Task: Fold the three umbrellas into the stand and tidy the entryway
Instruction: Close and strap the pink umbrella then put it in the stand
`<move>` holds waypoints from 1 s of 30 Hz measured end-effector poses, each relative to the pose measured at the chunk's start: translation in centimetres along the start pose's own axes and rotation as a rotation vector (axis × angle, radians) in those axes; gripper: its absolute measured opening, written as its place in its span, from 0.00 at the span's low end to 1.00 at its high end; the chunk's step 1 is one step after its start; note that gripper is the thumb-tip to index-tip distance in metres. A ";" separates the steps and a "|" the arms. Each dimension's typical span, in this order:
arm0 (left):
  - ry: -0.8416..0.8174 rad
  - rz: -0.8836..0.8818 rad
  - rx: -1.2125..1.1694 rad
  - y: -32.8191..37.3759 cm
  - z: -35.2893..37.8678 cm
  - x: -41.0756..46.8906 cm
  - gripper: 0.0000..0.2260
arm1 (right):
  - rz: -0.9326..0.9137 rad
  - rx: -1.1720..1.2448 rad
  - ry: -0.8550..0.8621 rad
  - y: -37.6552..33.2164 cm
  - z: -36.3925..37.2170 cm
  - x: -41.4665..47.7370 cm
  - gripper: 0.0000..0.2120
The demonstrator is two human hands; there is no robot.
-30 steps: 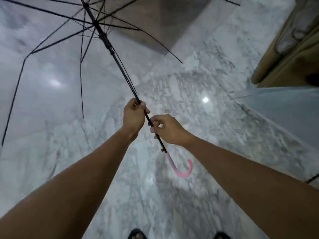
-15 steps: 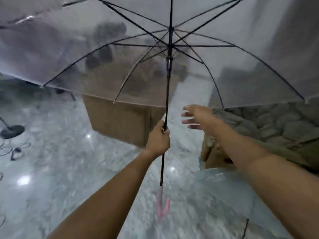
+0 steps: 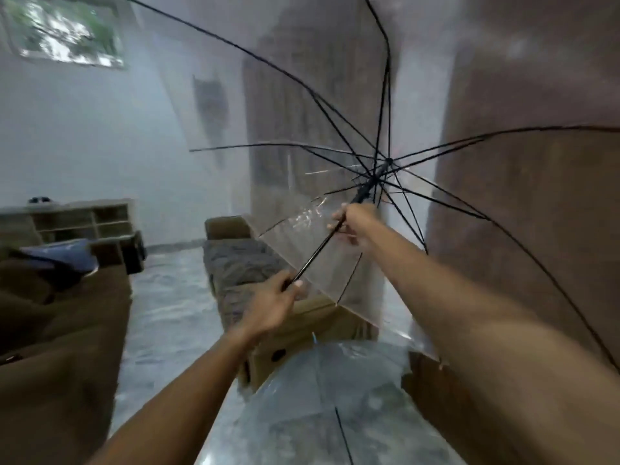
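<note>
Head view shows two clear umbrellas. Left hand (image 3: 271, 307) and right hand (image 3: 352, 223) both grip the open umbrella (image 3: 318, 250) by its shaft; the second umbrella (image 3: 318, 397) lies on the floor (image 3: 161, 313).

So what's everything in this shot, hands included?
held umbrella: one, clear with black ribs, open, upper right.
second umbrella: one, clear, open, bottom centre.
cardboard box: one, brown, behind second umbrella.
sofa: one, brown, left.
cushioned seat: one, grey, centre.
shelf unit: one, pale, far left.
window: one, bright, top left.
floor: one, grey marble, middle.
left hand: one, grips the shaft low.
right hand: one, grips the shaft higher up.
</note>
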State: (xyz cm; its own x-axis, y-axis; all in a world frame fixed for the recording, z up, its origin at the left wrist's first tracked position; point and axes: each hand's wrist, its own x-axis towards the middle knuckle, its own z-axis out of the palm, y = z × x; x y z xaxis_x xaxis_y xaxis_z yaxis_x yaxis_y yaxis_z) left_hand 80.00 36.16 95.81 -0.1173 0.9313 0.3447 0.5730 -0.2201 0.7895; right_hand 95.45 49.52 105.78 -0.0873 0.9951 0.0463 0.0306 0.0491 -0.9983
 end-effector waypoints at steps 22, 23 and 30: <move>-0.940 0.305 0.023 29.8 26.2 -19.7 0.23 | 0.060 0.420 0.847 3.4 -45.2 -32.7 0.13; -0.950 0.328 0.078 29.8 26.1 -20.3 0.25 | 0.046 0.408 0.861 3.2 -45.6 -33.6 0.12; -0.934 0.448 -0.048 30.4 25.9 -25.2 0.27 | -0.129 0.505 0.949 1.3 -46.7 -39.6 0.16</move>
State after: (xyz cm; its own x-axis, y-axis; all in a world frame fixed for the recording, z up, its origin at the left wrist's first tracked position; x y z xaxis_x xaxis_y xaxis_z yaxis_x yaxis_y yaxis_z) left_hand 121.37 13.52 97.94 0.7859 0.6107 0.0970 0.3737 -0.5940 0.7125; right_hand 145.45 14.15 104.29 0.7524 0.6563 -0.0568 -0.3563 0.3328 -0.8731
